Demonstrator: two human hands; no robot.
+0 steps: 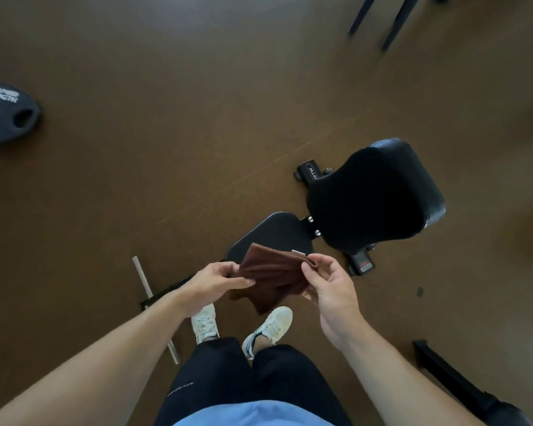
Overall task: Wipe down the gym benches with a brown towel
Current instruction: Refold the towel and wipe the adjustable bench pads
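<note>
My left hand (216, 282) and right hand (328, 282) pinch the folded brown towel (273, 279) stretched between them, black bench (370, 198) just beyond my fingers, my 2 white shoes (271, 325) below.

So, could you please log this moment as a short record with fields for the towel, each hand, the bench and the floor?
towel: brown towel, folded, held in the air above the bench
left hand: grips the towel's left edge
right hand: pinches its upper right corner
bench: black padded, not touched
floor: weight plate at far left
</note>
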